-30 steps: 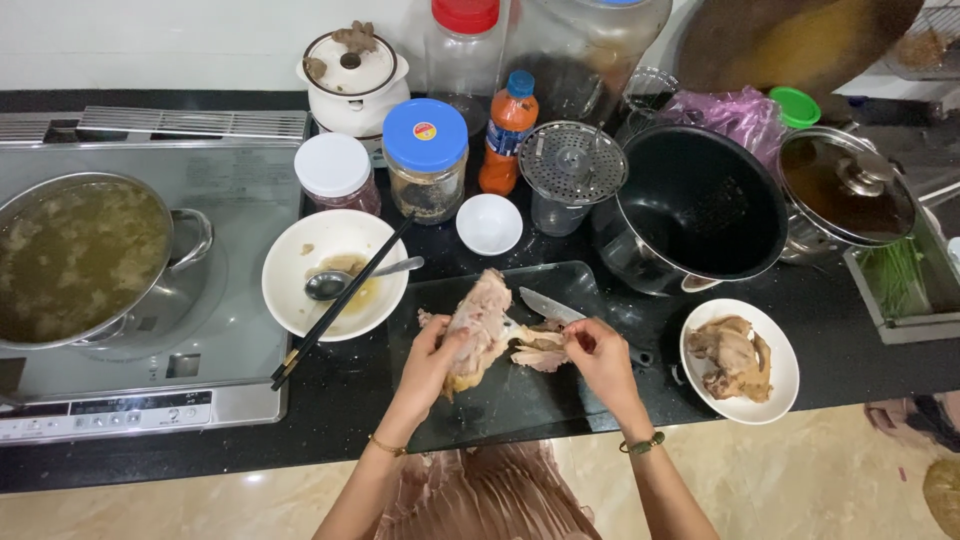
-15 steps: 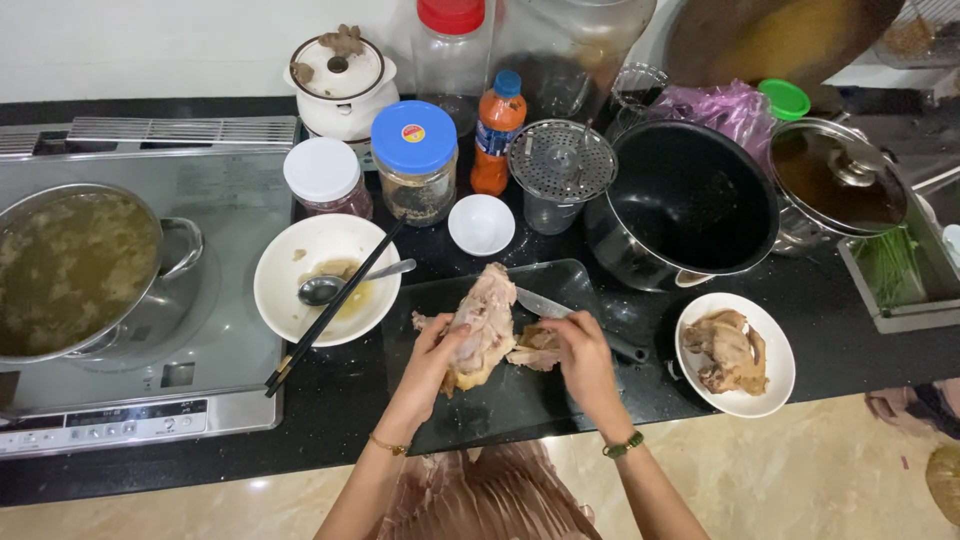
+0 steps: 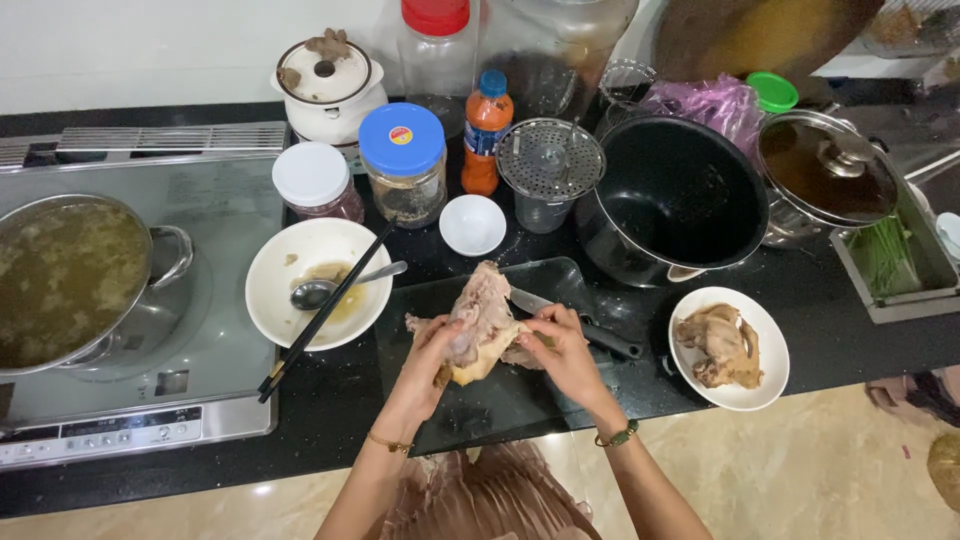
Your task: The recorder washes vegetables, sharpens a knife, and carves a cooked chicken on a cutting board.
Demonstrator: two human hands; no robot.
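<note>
- Fingers of the left hand curl round the near side of the cooked chicken, while the right hand pinches a flap of meat at its right edge — both closed on the bird.
- The chicken lies mid-frame on the black cutting board, a knife lying just behind the right hand.
- To strip the meat well, I judge the left hand should pin the carcass firm while the right pulls along the grain, clear of the blade.
- Right of the board, a white plate holds pulled pieces; left, a white bowl carries a spoon and chopsticks.
- Against half a second ago, the hands sit closer together on the bird — the knife, plate and bowl unmoved.
</note>
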